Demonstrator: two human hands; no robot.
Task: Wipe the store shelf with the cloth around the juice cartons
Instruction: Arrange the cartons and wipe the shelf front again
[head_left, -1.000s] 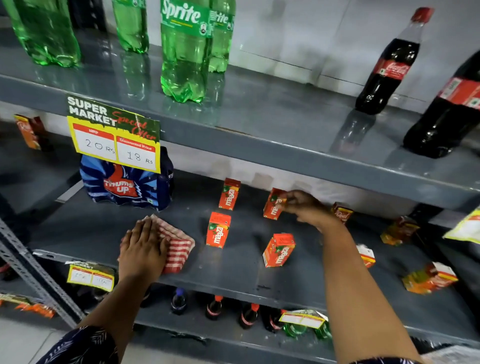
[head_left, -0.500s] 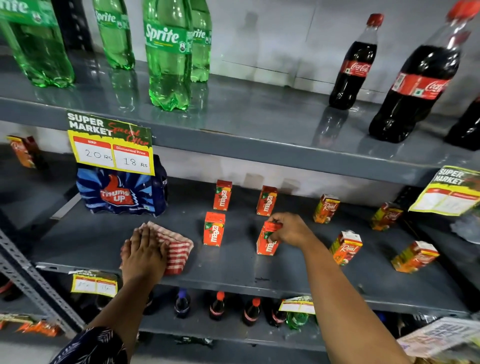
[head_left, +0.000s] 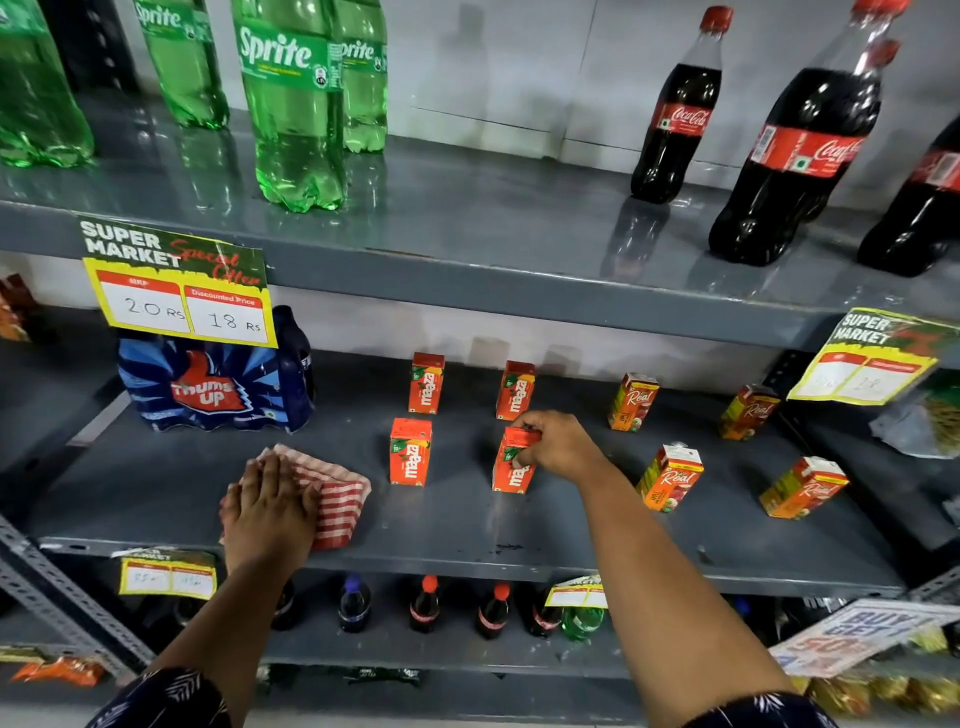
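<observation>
So I'm working the middle shelf (head_left: 457, 525), the grey one running across the centre of the frame. My left hand (head_left: 270, 512) is lying flat, fingers spread, pressing the red-and-white striped cloth (head_left: 337, 493) onto the shelf at lower left of centre, just right of the Thums Up pack (head_left: 208, 387). That hand isn't clenching anything, it's only pinning the cloth down with the palm.

My right hand (head_left: 556, 441) is grasping the front right Maaza carton (head_left: 511, 467) near its top, grip clenched around it, and the carton is tipping a little. Can't tell if its base is actually leaving the shelf. The other three Maaza cartons (head_left: 410, 452) are standing upright in the centre of the frame, well apart from each other. Four Real cartons (head_left: 670, 478) are sitting further right, a couple of them askew.

My take on doing this bit properly: I'm thinking lift or shift one carton at a time, sweep the cloth flat through the freed spot, then set it back square. These little cartons look light and easy to knock, so I'm keeping the cloth low and steering it between them
</observation>
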